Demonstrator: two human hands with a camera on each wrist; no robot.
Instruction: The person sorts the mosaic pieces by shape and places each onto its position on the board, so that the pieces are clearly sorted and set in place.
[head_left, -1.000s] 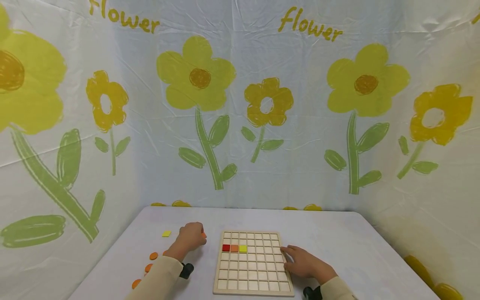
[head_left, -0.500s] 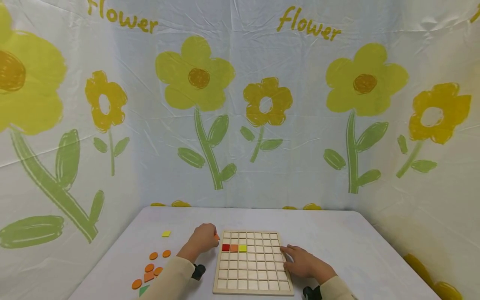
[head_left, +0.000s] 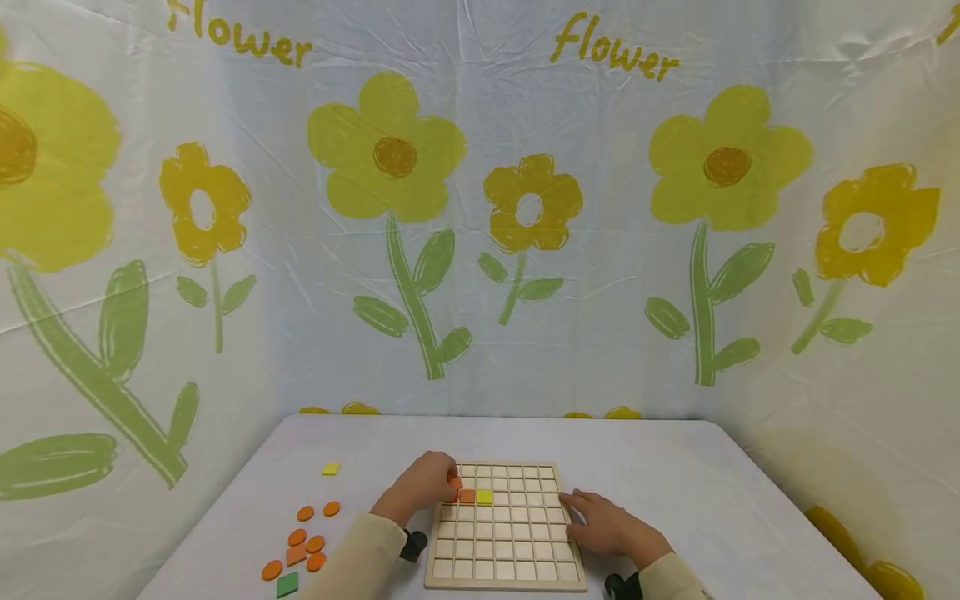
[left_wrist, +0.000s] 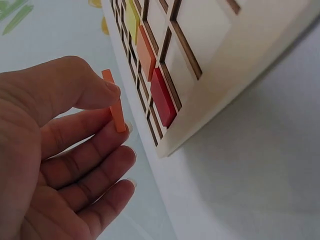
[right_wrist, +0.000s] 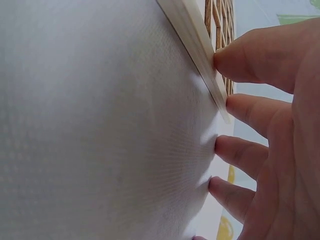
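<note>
My left hand [head_left: 422, 485] is over the upper left of a wooden grid board [head_left: 506, 585]. It pinches an orange tile [left_wrist: 116, 107] between thumb and index finger, seen edge-on in the left wrist view, with the other fingers loosely bent below. In one row of the board lie a red tile [left_wrist: 162, 97], an orange square tile [head_left: 467, 497] and a yellow square tile [head_left: 484, 497]. The left fingers partly cover the red one in the head view. My right hand [head_left: 606, 525] rests at the board's right edge, fingers spread, thumb and index fingertips on the frame.
Left of the board on the white table [head_left: 675, 467] lie several orange discs [head_left: 272, 570], an orange square tile [head_left: 296, 555] and a green square tile [head_left: 288, 584]. A yellow square tile [head_left: 331, 469] lies farther back. A flower-print curtain [head_left: 517, 350] stands behind the table.
My left hand has moved right with the orange tile, from beside the board to over its left columns. Loose pieces behind its arm now show. My right hand stays at the board's edge.
</note>
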